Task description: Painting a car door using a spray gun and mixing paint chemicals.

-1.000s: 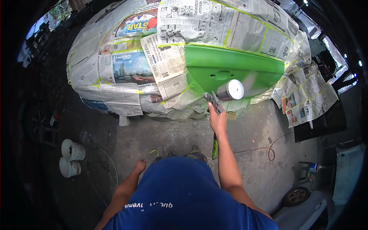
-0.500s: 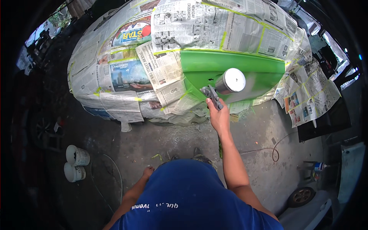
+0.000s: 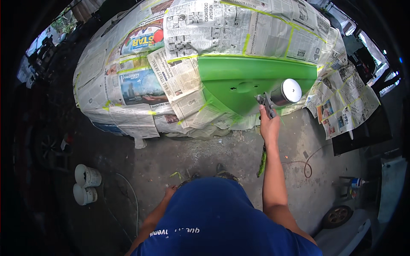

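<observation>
My right hand (image 3: 269, 126) is closed round the handle of a paint spray gun (image 3: 265, 104), whose cup (image 3: 287, 92) with a white lid leans to the right. It is held a little in front of a green car panel (image 3: 243, 77), near the lower right part of the green. Sheets of newspaper (image 3: 141, 89) joined with yellow-green tape surround the panel and cover the rest of the body. Down at my left side hangs my left hand (image 3: 171, 190), near my hip; its fingers are too small and partly hidden to make out.
A green-covered hose (image 3: 262, 164) hangs below my right hand. White buckets (image 3: 87, 176) stand on the concrete floor at left, beside a grey hose (image 3: 132, 192). Right of me are a newspaper-draped dark panel (image 3: 363, 134), a small stool (image 3: 352, 184) with cans, and a wheel (image 3: 337, 216).
My right hand has carried the spray gun to the right along the green panel, uncovering the panel's dark holes and recess. My left hand still hangs at my side.
</observation>
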{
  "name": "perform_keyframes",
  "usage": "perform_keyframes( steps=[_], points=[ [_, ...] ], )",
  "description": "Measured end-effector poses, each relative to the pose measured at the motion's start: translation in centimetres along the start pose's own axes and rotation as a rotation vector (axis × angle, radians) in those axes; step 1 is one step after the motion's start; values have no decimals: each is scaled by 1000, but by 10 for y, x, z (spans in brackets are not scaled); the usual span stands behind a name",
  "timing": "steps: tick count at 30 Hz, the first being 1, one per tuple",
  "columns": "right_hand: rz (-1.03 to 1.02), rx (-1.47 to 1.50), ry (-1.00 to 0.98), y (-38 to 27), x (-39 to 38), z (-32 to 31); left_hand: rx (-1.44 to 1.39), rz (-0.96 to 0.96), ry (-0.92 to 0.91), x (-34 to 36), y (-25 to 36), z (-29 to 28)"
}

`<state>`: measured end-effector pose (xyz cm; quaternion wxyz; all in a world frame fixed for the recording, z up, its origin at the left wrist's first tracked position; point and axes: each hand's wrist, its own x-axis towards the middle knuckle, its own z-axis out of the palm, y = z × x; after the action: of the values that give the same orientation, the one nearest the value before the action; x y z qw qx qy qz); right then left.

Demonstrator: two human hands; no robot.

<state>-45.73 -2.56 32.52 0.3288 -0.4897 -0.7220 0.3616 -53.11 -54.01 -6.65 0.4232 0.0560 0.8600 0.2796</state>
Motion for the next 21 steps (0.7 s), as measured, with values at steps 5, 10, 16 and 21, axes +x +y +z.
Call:
perform_keyframes(
  steps=[5,10,16,21],
  points=[
    [-78,16,-153,-35,-25,31,-47,-50,-6,11,-31,-1],
    [-123,-20,-240,-58,-39,56,48,23,59,9,-22,-14],
    [-122,58,-285,-50,-22,58,-17,5,41,1,-16,-5],
    [-33,61,-97,-22,15,21,8,6,2,-1,-26,-4]
  ],
)
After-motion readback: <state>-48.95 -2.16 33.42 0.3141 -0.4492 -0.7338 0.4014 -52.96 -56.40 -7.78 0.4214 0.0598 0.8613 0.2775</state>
